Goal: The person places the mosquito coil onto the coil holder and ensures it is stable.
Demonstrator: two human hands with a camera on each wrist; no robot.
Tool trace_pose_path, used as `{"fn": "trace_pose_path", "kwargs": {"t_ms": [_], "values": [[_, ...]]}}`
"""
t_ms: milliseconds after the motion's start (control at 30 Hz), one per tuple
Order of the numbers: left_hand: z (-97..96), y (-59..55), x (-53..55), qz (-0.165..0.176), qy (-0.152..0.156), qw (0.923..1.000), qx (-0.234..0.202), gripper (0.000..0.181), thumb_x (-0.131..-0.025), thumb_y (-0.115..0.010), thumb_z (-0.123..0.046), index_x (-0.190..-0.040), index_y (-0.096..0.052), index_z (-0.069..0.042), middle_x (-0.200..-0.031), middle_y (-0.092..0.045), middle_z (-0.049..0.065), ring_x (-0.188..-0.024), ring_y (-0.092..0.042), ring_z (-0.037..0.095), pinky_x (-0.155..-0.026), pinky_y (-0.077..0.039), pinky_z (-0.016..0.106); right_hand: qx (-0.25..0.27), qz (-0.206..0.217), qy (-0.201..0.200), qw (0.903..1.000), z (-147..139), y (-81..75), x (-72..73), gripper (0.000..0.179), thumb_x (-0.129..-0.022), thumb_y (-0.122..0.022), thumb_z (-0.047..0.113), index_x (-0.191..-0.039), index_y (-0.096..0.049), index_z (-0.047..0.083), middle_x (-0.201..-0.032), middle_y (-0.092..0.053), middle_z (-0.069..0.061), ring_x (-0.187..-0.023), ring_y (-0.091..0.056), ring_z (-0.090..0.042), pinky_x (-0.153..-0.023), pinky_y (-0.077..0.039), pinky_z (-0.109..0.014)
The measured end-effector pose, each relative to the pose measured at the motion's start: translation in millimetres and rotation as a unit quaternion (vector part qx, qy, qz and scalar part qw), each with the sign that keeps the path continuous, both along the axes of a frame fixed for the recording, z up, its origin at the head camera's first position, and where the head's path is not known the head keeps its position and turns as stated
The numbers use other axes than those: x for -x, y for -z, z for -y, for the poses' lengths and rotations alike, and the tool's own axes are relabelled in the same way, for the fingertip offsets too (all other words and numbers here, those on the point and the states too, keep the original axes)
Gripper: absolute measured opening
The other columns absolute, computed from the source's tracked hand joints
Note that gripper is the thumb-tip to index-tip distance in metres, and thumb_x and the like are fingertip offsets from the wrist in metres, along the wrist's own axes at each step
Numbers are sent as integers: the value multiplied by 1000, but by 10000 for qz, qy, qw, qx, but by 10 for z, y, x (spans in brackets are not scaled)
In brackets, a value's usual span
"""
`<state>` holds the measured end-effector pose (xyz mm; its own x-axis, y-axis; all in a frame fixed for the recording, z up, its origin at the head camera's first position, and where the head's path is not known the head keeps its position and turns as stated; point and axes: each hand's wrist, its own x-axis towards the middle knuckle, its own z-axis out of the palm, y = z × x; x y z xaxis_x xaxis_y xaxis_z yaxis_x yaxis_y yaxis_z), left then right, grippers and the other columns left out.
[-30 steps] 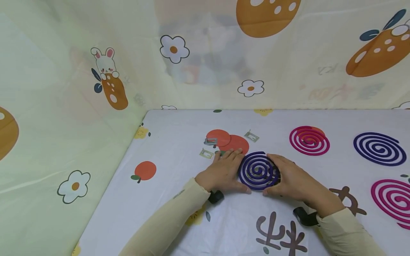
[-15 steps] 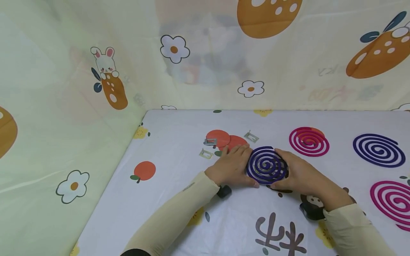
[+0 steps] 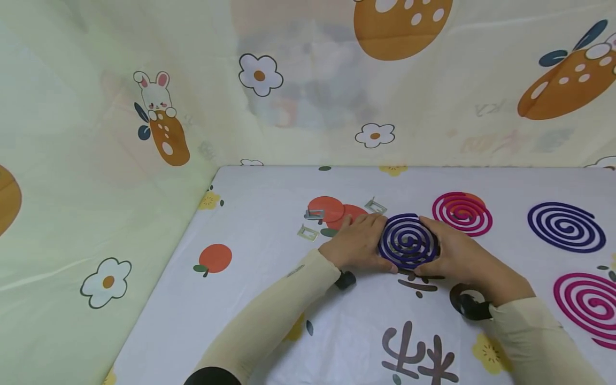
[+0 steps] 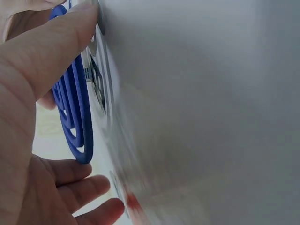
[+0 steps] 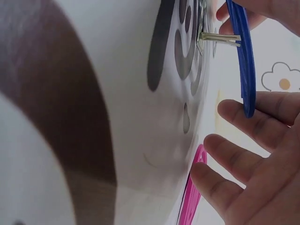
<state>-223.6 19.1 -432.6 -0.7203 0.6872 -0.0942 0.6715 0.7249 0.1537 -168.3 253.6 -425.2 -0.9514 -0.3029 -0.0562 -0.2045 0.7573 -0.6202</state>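
Note:
A dark blue mosquito coil (image 3: 409, 241) lies flat between both hands, raised a little over the table on a small metal stand (image 5: 220, 38). In the right wrist view the stand's upright prong reaches the underside of the coil. My left hand (image 3: 358, 243) holds the coil's left rim, its thumb (image 4: 70, 37) on the near edge and the other fingers spread beyond. On the opposite side my right hand (image 3: 457, 256) holds the right rim between thumb and fingers. Most of the stand is hidden beneath the coil in the head view.
Three small metal stands, one silver (image 3: 315, 214), one gold-coloured (image 3: 308, 232) and one farther back (image 3: 376, 206), lie behind the left hand. To the right are a pink coil (image 3: 462, 214), another blue coil (image 3: 567, 227) and a second pink coil (image 3: 597, 302). The table (image 3: 269, 187) meets cloth walls.
Both hands and the blue coil between them have shifted to the right and farther back across the table. The other coils and the loose stands have stayed in place.

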Motion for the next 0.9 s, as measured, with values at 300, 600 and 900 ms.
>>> {"fn": "trace_pose_path", "kwargs": {"t_ms": [300,600,900], "values": [[-41,25,43,-31,-16,10000,28,101,-81,-72,-77,-155,-36,-19,-156,-47,1,-143,-42,19,-113,-37,47,-250,115,21,9996,-27,-13,47,118,-69,-98,29,-156,-29,-13,-146,-47,-38,-130,-50,-55,-107,-38,-73],[-60,24,94,-1,-46,10000,17,100,-80,-72,-77,-155,-38,-20,-154,-47,-1,-141,-41,18,-110,-38,45,-273,103,89,9995,-26,-14,54,115,-71,-95,27,-157,-29,-12,-147,-47,-38,-129,-50,-54,-108,-37,-73],[-64,2,89,-33,-53,9999,107,100,-79,-72,-79,-154,-39,-21,-155,-46,-2,-142,-41,18,-111,-37,46,-313,70,44,9995,-49,4,63,117,-70,-96,29,-157,-29,-13,-148,-45,-39,-131,-48,-56,-108,-36,-74]]}}
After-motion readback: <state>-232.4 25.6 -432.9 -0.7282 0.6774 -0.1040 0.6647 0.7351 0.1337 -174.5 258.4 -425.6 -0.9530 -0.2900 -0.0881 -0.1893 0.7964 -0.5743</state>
